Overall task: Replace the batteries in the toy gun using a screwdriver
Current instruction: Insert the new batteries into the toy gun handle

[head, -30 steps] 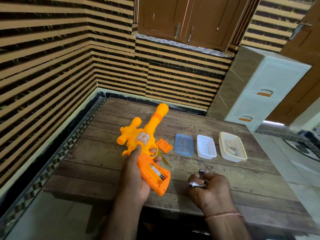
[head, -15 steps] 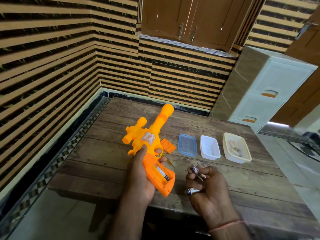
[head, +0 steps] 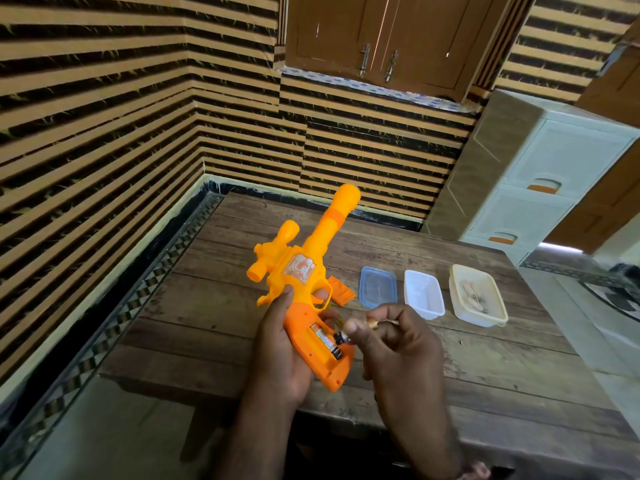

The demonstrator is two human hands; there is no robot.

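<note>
My left hand grips the orange toy gun by its handle, barrel pointing away and up over the wooden table. The handle's battery bay is open and one battery lies inside it. My right hand pinches a second battery at the bay's lower end, with another metal tip showing between its fingers. The orange battery cover lies on the table just right of the gun. Part of a yellow tool shows behind the handle, mostly hidden.
Three small plastic containers stand in a row right of the gun: a blue one, a white one, and a cream one holding small items. A white drawer unit stands beyond the table's right end. Striped walls close the left and back.
My right hand has risen from the table and moved left to the gun's handle, bringing a battery to the open bay. The gun has been lifted slightly.
</note>
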